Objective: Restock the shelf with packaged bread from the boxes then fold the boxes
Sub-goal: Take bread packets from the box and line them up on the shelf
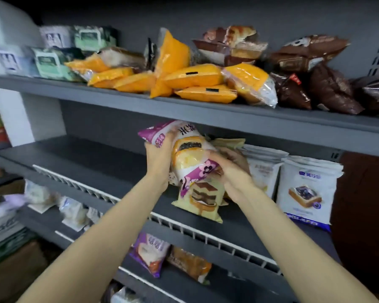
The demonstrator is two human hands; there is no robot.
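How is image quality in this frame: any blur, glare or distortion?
Head view: left edge motion-smeared, so the lower-left packets are unreadable; centre sharper, with both hands on the purple bread packet; glare on the orange packets; wide-angle bending of the shelf edges.

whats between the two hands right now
In the head view, the purple-and-white bread pack sits between the left hand and right hand, both gripping it.

Both bare forearms reach up and forward from lower frame, converging toward centre. Left hand (160, 153) raised higher, wrist bent, fingers wrapped over upper left side of purple bread packet (190, 154), grip closed. Right hand (230, 176) lower, palm turned inward, fingers curled round packet's lower right side. Hands apart, packet between.
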